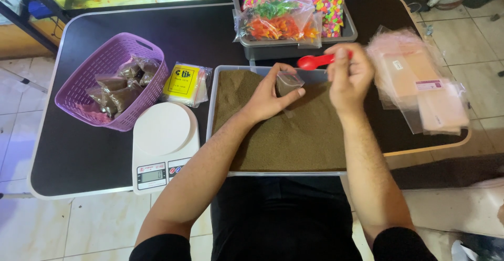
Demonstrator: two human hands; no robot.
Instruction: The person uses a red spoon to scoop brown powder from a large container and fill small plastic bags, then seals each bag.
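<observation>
My left hand [270, 95] holds a small clear plastic bag [287, 83] partly filled with brown granules, above a shallow tray [212, 108] full of the same brown granules. My right hand [349, 74] grips a red plastic spoon [314, 61], whose bowl points left just above and behind the bag's mouth. Both hands hover over the far part of the tray.
A white digital scale [163, 145] stands left of the tray. Behind it a purple basket [94, 64] holds several filled brown bags, with a yellow-labelled packet [184, 82] beside it. A stack of empty clear bags [420, 85] lies right. A grey bin [299, 45] holds colourful gravel bags.
</observation>
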